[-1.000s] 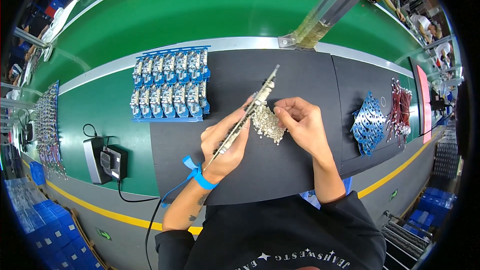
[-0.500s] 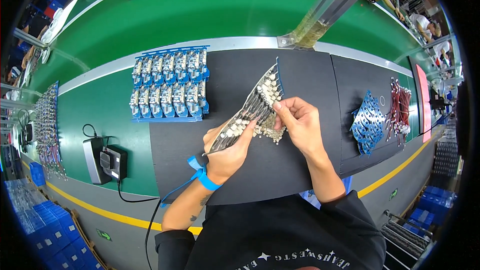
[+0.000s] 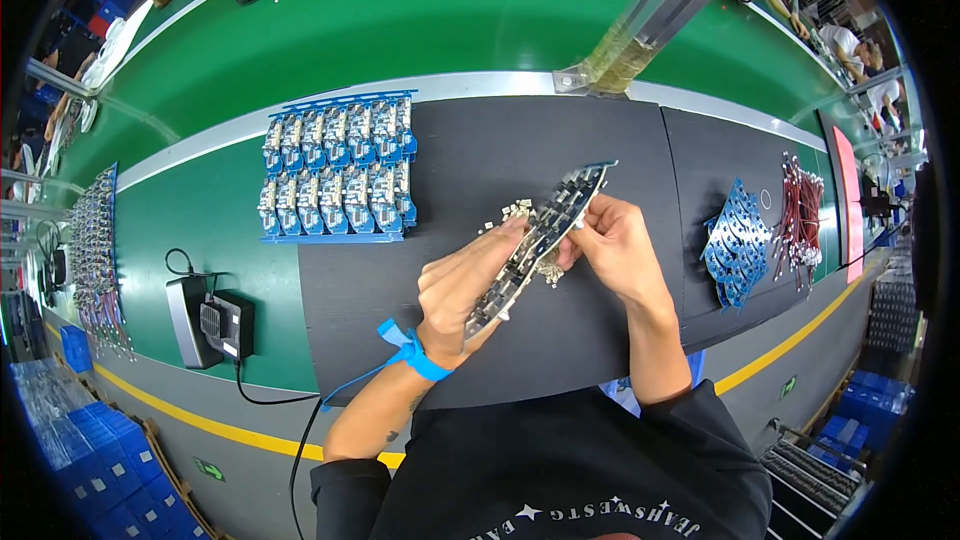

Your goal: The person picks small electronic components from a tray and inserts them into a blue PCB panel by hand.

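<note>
My left hand (image 3: 462,290) grips a long blue circuit-board panel (image 3: 545,230), tilted edge-on over the black mat (image 3: 500,155). A blue strap (image 3: 408,352) circles that wrist. My right hand (image 3: 612,248) pinches the panel's upper part from the right side, fingers closed on it. Several small pale metal parts (image 3: 518,210) lie loose on the mat just under and beside the panel. Both forearms come in from the lower edge.
A blue tray of populated boards (image 3: 338,180) lies left of my hands. A stack of blue boards (image 3: 735,245) and a bundle of red wires (image 3: 800,220) sit at the right. A black power box (image 3: 208,320) with cable rests on the green belt. Another person's hands work at the far left corner.
The panel has swung from flat, face showing, to nearly edge-on and a little lower. My right hand has shifted along its upper end.
</note>
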`<state>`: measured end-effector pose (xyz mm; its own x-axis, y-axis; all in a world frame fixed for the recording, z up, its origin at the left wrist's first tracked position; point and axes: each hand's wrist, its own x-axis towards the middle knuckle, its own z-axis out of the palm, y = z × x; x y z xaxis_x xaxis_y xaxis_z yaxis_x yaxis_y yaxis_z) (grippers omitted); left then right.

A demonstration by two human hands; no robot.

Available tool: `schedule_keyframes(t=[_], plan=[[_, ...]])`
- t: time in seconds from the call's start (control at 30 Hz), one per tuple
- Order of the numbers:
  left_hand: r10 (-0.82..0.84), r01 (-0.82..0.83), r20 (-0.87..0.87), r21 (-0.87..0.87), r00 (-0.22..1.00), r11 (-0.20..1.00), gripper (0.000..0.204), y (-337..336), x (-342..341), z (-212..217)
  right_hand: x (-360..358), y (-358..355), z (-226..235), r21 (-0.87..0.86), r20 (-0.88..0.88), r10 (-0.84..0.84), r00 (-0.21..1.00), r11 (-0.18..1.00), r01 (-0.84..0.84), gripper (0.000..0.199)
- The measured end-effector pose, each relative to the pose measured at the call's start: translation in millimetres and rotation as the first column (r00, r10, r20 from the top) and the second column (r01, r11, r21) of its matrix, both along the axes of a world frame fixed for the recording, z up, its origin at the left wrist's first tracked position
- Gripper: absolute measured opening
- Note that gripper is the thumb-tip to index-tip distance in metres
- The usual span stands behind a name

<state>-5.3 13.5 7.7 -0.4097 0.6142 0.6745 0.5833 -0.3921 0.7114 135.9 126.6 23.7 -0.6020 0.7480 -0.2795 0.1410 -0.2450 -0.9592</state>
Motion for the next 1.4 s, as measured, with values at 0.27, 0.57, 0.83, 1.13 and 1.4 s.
schedule_keyframes(t=[0.27, 0.57, 0.83, 1.13, 1.4], plan=[[0.155, -0.131, 0.114, -0.196, 0.981, 0.972, 0.017, -6, -3, 5, -3, -4, 0, 0.142, 0.097, 0.101, 0.990, 0.983, -0.114, 0.012], [-0.050, 0.109, 0.219, -0.267, 0.974, 0.957, 0.025, -8, 3, 10, -6, -10, -2, 0.093, -0.151, -0.086, 0.985, 0.991, 0.101, 0.015], [-0.189, 0.253, 0.343, -0.154, 0.920, 0.955, 0.034, -7, 7, 13, -11, -16, 0, 0.037, -0.199, -0.116, 0.973, 0.991, 0.126, 0.016], [-0.030, 0.056, 0.207, -0.123, 0.978, 0.991, 0.028, -7, 7, 4, -10, -15, 6, -0.021, -0.090, -0.059, 0.994, 0.998, 0.057, 0.018], [0.075, -0.057, 0.189, -0.101, 0.979, 0.993, 0.024, -6, -6, 13, 0, -8, 3, 0.005, -0.008, 0.090, 0.996, 0.996, -0.090, 0.016]])
